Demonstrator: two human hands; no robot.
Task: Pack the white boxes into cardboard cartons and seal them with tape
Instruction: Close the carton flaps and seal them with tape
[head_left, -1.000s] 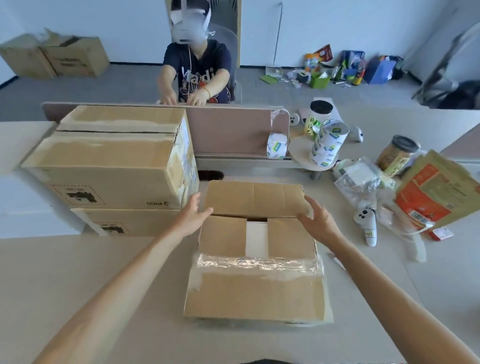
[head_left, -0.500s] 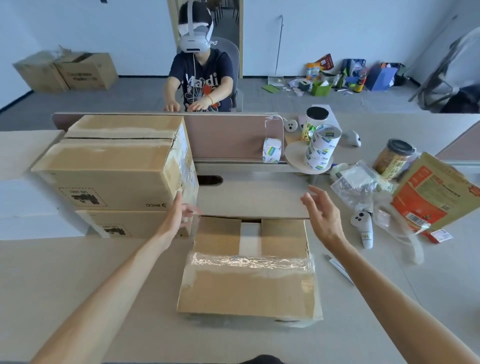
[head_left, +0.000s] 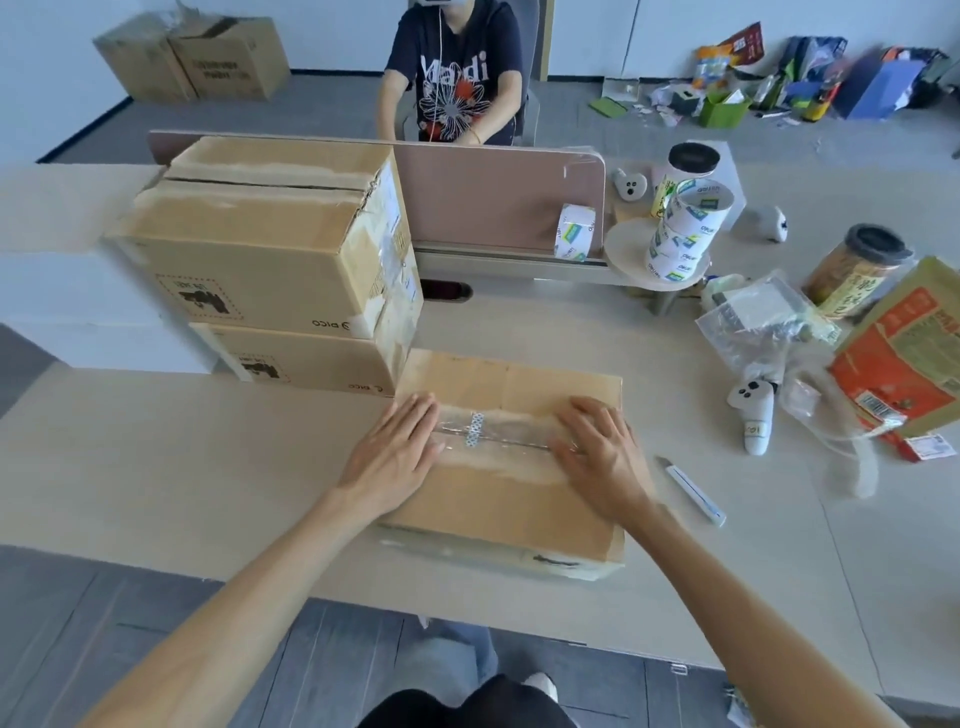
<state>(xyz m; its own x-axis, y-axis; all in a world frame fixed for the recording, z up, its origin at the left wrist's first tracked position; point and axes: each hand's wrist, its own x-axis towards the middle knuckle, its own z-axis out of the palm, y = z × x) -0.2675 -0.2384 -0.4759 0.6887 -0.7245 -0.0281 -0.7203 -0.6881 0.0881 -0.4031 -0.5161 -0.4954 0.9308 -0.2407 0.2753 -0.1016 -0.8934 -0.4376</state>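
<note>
Both hands, left (head_left: 397, 453) and right (head_left: 602, 451), press flat-fingered on the boxy cardboard carton (head_left: 506, 499); its seam perhaps carries crinkled clear tape (head_left: 498, 434).

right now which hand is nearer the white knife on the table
Right. The right hand rests on the carton beside the knife; the left hand rests on the carton's opposite end, farther away.

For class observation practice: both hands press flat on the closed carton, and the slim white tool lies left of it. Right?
No: the head view shows the slim white tool right of the carton. Left hand and right hand press flat on it.
</note>
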